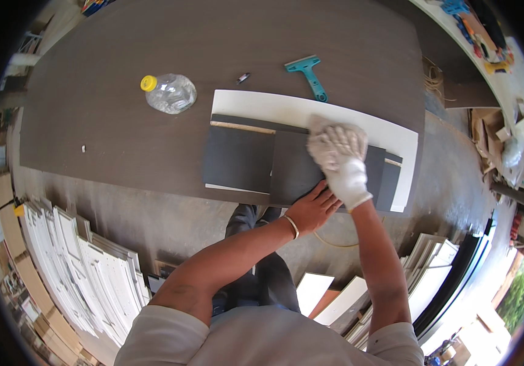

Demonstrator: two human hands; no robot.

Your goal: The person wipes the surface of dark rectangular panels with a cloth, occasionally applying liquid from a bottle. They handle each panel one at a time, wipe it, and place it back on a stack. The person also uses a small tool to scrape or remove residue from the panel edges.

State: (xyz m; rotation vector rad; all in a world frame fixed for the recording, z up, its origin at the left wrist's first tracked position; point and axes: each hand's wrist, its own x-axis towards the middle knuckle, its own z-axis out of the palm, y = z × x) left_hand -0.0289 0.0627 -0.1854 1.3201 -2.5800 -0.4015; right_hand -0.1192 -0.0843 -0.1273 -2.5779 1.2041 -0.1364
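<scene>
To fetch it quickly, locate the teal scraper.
In the head view, the teal scraper lies on the brown table, upper right of centre, just beyond the white panel and the gloved right hand.

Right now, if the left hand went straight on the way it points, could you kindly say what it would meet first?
The left hand would probably meet the glove cuff on the right hand first, though their relative heights are unclear.
</scene>
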